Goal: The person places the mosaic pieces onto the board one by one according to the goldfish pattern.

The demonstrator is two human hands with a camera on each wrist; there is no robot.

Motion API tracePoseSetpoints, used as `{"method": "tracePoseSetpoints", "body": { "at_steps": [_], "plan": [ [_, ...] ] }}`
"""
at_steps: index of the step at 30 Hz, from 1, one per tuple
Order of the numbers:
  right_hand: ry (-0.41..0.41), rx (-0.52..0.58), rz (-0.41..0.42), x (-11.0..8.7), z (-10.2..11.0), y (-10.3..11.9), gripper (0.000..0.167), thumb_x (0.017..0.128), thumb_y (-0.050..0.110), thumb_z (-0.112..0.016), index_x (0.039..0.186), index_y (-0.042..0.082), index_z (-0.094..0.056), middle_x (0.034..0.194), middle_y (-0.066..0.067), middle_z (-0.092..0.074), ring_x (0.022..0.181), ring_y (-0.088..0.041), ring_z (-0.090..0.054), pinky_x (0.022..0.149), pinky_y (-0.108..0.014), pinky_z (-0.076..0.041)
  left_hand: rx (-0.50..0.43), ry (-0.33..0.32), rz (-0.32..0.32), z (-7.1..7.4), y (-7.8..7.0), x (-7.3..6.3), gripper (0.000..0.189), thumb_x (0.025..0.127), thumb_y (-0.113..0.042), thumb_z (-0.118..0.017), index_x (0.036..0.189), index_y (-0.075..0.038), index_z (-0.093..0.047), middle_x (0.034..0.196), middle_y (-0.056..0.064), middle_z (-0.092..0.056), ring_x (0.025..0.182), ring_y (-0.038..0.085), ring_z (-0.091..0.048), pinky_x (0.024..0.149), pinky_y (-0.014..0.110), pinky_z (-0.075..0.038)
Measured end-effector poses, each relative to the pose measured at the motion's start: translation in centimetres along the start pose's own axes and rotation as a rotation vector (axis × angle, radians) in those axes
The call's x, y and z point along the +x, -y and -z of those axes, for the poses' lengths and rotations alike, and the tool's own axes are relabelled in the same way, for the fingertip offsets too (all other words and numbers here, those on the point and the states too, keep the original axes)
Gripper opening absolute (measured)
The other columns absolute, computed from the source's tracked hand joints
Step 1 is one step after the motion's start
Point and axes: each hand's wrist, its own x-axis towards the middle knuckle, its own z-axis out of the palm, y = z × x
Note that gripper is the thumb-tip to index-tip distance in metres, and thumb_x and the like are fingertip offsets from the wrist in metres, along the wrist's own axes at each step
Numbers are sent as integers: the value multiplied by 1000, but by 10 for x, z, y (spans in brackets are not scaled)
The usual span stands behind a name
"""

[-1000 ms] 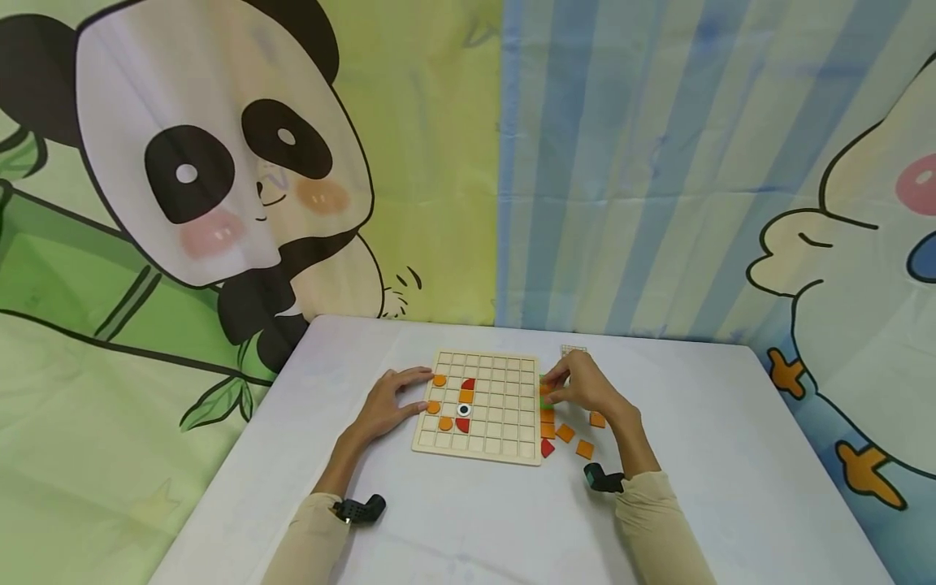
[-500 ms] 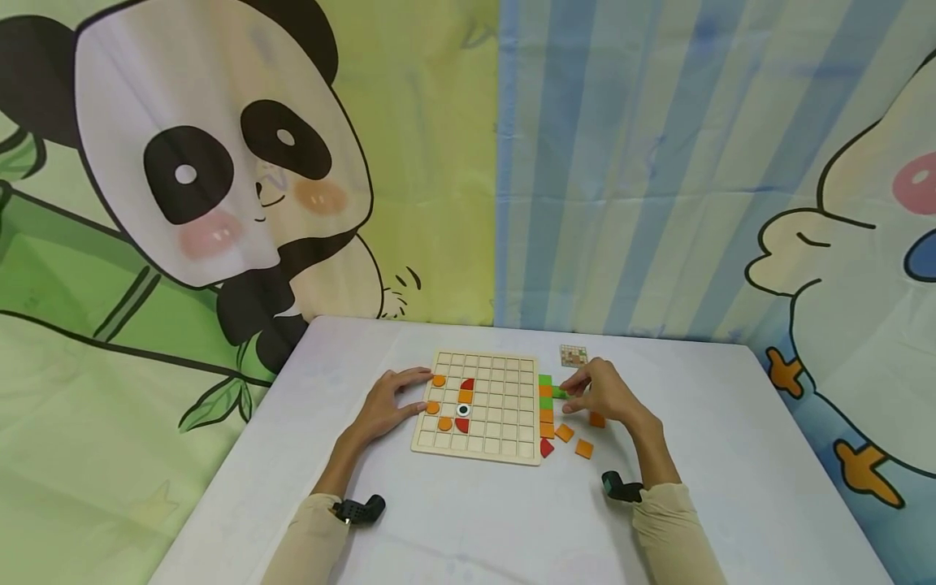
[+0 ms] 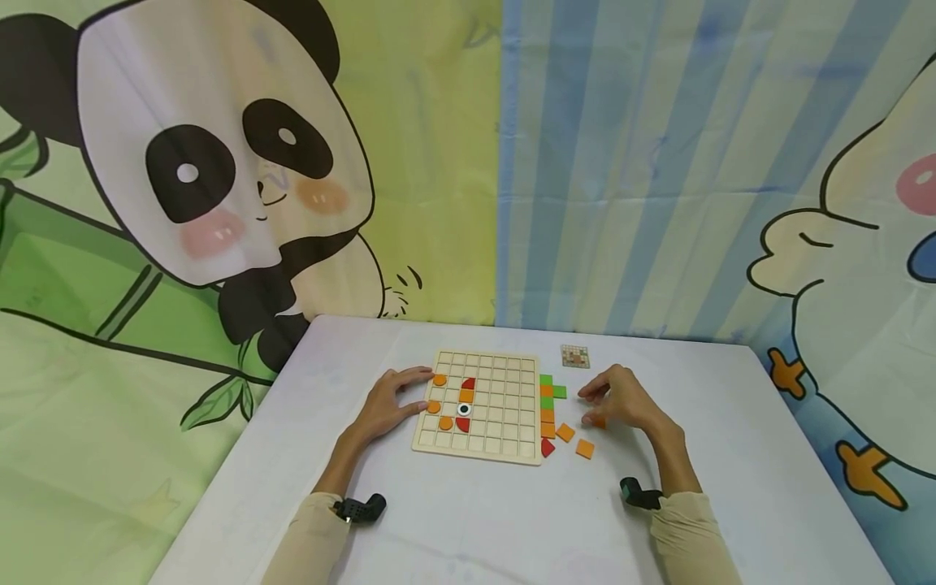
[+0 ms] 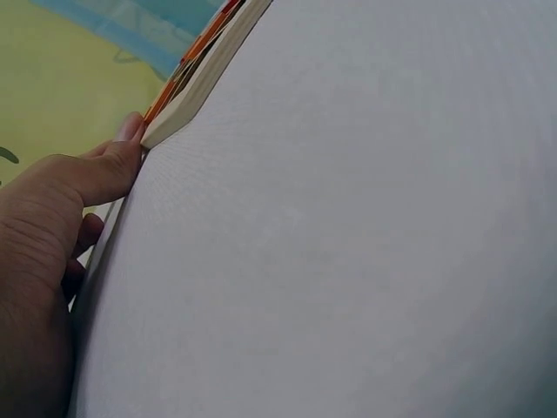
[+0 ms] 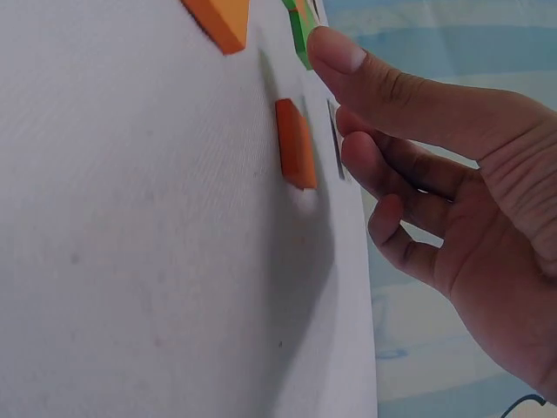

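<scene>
"What are we seeing at the hands?"

"At the left hand (image 3: 383, 405), we're seeing relaxed fingers and thumb touching the board's left edge. The gridded board (image 3: 504, 406) is lying flat on the table (image 3: 468, 520). The right hand (image 3: 621, 398) is hanging loosely curled, its grip released, over 1 loose orange tile (image 5: 296, 146)."

"And on the board?"

"We're counting 3 orange discs (image 3: 445, 423), 2 red pieces (image 3: 463, 425), 1 orange square (image 3: 465, 396) and 1 eye piece (image 3: 464, 409), all sitting towards the left."

"Further out?"

"We're finding green and orange tiles lining the board's right edge, 1 green tile (image 3: 559, 392) adjoining them, and a small patterned card (image 3: 574, 356) lying beyond. Behind, a printed panda (image 3: 237, 187) is leaning."
</scene>
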Motion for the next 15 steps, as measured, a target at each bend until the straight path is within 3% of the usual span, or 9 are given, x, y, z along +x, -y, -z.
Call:
{"method": "tracePoseSetpoints", "body": {
  "at_steps": [6, 15],
  "plan": [
    [-10, 19, -36, -7, 3, -5, 37, 73, 8, -102, 105, 1, -86, 94, -11, -81, 83, -23, -65, 70, -24, -54, 17, -13, -22, 0, 1, 1, 59, 93, -30, -89, 148, -23, -70, 158, -1, -65, 116, 20, -59, 96, 39, -42],
    [-23, -15, -61, -14, 5, -13, 39, 70, 9, -103, 105, 3, -86, 95, -6, -82, 84, -21, -65, 70, -24, -54, -6, -5, -22, 1, -1, 1, 58, 93, -29, -89, 148, -22, -70, 158, 0, -65, 127, 25, -62, 98, 42, -42]
  ]
}}
